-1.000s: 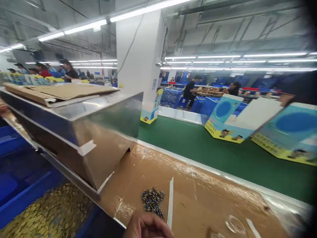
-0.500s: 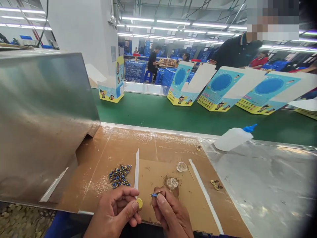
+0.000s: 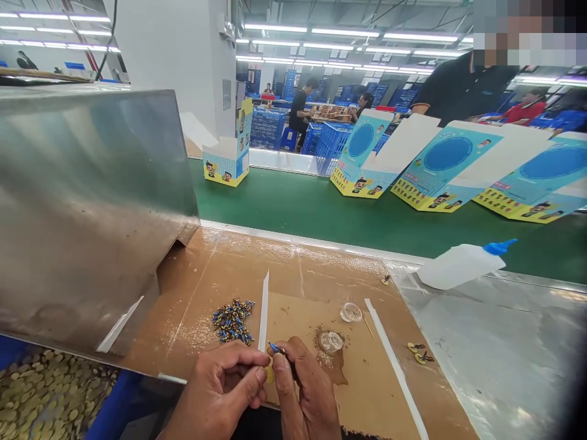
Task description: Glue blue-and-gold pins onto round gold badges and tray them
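Note:
Between thumb and fingertips, my left hand (image 3: 222, 388) pinches a small round yellow disc (image 3: 269, 374), seen partly edge-on. Close beside it, my right hand (image 3: 306, 388) grips a tiny blue-and-dark figurine (image 3: 274, 347); its lower part is hidden by the fingers. The figurine is right by the disc, and I cannot tell whether they touch. Behind my left hand lies a pile of similar figurines (image 3: 233, 321). Beyond my right hand, a clear shallow dish (image 3: 331, 342) sits on a brown stain, with a second clear dish (image 3: 351, 312) and a thin wooden stick (image 3: 369, 326) nearby.
Yellow discs with figurines (image 3: 419, 353) lie at the right. A white bottle with a blue nozzle (image 3: 461, 266) rests on its side. Printed boxes (image 3: 362, 156) stand on the green belt (image 3: 284, 201). A metal housing (image 3: 92, 201) and a bin of discs (image 3: 50, 391) are at left.
My right hand has moved left, bringing the figurine up close to the yellow disc. The view has shifted left, showing more of the disc bin.

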Available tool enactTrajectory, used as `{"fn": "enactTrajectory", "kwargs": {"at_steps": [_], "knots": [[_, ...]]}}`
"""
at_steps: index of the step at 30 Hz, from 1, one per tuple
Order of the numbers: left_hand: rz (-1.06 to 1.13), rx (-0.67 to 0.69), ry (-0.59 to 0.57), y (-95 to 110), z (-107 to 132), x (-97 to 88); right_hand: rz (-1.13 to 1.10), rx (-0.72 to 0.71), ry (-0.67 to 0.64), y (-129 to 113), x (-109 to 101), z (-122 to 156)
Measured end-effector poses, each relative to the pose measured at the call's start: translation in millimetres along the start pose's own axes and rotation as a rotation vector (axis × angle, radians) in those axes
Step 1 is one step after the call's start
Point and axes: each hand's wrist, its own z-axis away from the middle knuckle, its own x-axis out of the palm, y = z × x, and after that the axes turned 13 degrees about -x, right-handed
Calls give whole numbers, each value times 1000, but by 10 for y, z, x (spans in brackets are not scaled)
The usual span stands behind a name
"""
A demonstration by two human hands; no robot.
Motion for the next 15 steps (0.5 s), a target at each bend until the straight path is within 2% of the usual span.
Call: {"fn": "enactTrajectory", "kwargs": {"at_steps": [4,8,13,15], "knots": [[83,-92,-30,-8,-16,19,-46,109,69,-56,70,35],[139,-86,-78,-30,-49,42,-68,248,151,-103,120,81],[186,-98,-64,-140,-76,86,-52,384,220,-144,146,109],[153,-80,-116,-204,-91,102,-44,429,270,-165,161,116]]}}
